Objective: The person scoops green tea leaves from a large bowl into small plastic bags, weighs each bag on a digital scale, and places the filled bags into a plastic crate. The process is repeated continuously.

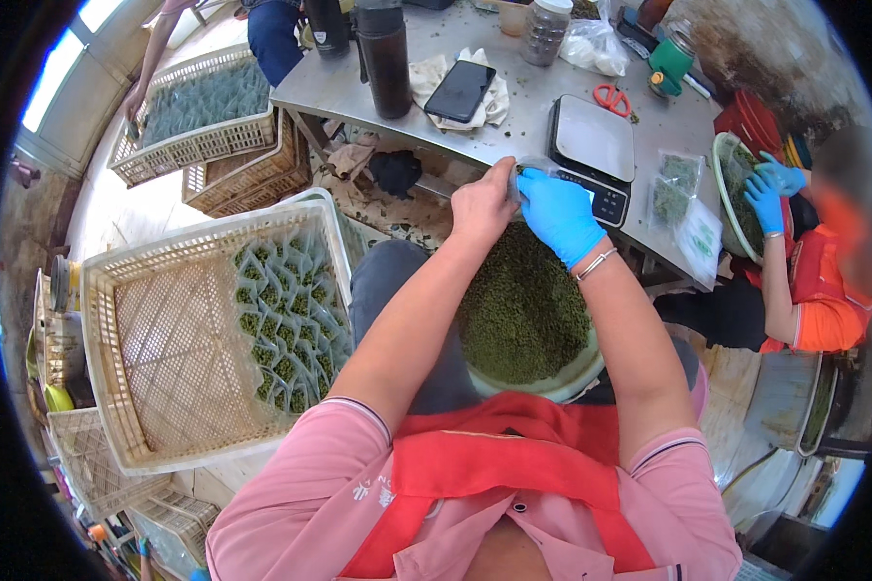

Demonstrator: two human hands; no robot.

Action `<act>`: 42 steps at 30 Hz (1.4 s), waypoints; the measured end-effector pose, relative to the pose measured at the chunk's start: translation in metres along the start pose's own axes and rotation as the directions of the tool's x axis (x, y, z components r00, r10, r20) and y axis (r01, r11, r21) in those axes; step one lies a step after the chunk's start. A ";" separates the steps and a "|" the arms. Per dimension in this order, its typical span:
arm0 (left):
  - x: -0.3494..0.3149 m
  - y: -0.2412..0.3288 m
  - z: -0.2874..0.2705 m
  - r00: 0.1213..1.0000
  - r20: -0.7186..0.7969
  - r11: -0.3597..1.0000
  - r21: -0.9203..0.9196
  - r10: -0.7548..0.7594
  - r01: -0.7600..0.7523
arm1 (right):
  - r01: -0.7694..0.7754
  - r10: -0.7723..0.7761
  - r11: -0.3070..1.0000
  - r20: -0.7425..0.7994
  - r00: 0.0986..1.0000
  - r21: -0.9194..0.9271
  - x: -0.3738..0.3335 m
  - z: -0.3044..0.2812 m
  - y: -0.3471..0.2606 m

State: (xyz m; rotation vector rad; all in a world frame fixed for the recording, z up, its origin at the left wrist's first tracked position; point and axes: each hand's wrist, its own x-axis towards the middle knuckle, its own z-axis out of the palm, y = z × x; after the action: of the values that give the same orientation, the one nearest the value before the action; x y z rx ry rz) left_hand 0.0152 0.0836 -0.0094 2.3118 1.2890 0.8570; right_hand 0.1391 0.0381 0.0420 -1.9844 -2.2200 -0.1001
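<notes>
1. Workroom, pale floor; grey metal worktable (528,87) runs ahead of the grip and off to its right.
2. Grip: bare left hand (484,203) and blue-gloved right hand (557,211) meet by the table's near edge, fingers curled in, both pinching one small clear plastic bag (533,165). Left has its left edge, right covers the other side. Contents: can't tell, glove hides most of it.
3. Key relation: round pale-green basin (579,382) with a heap of dark green granules (523,300) sits below the grip, on the body side, between the forearms. Heap reads longer fore-aft than across, though the arms crop it. Visible strip of bag runs crosswise; its full long axis is hidden. Right hand looks nearer the heap in this view; heights not readable.
4. Just ahead-right of grip: black digital scale with square silver plate (596,140); red-handled scissors (611,100) just beside its far edge.
5. Ahead-left of grip: flat black phone (460,92) on crumpled white cloth (495,105).
6. Left of grip: large off-white plastic crate (97,339); clear bags of green granules (286,324) stand in rows on its grip-side part.
7. Well right of grip: co-worker's blue-gloved hands (770,198) at another basin (722,184).
</notes>
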 end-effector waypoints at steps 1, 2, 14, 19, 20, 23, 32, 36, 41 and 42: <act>0.000 0.000 -0.001 1.000 0.001 0.999 -0.030 -0.012 0.012 | 0.031 -0.027 0.998 -0.078 0.997 0.055 -0.003 -0.010 -0.002; 0.001 0.000 -0.003 1.000 0.002 0.998 -0.061 -0.025 0.025 | 0.067 -0.049 0.992 -0.156 0.986 0.107 -0.010 -0.022 -0.008; 0.006 0.006 -0.006 1.000 0.016 1.000 -0.025 -0.010 0.010 | -0.010 0.118 0.563 -0.068 0.991 0.826 -0.047 -0.039 0.013; 0.009 0.006 -0.012 0.962 0.088 0.949 -0.164 -0.260 0.271 | -0.146 0.317 0.909 -0.421 0.850 0.390 -0.120 -0.037 0.119; 0.014 0.012 -0.018 0.908 0.213 0.903 -0.164 -0.362 0.398 | -0.274 0.352 0.932 -0.416 0.838 0.236 -0.129 -0.026 0.145; 0.013 0.021 -0.027 0.921 0.242 0.940 -0.082 -0.304 0.332 | -0.364 0.312 0.930 -0.416 0.854 -0.050 -0.142 0.014 0.205; -0.053 -0.042 -0.084 0.963 -0.085 0.794 -0.586 -0.257 0.161 | -0.013 0.361 0.851 -0.567 0.741 0.526 -0.036 -0.037 0.142; -0.119 -0.077 -0.187 0.908 -0.213 0.923 -0.222 -0.361 0.315 | 0.115 0.047 0.958 -0.537 0.842 0.264 -0.012 0.005 0.135; -0.262 -0.134 -0.315 0.732 -0.274 0.685 0.259 -0.624 0.681 | -0.026 0.300 0.880 -0.513 0.804 0.474 -0.064 -0.018 0.079; -0.287 -0.155 -0.327 0.711 -0.310 0.604 0.379 -0.631 0.701 | -0.012 0.324 0.816 -0.439 0.838 0.578 -0.076 -0.015 0.070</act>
State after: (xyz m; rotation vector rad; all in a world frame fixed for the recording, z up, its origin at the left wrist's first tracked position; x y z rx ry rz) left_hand -0.4142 -0.0759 0.0532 1.7784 2.4438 0.4663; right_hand 0.2172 -0.0301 0.0399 -1.5754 -1.4849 0.0320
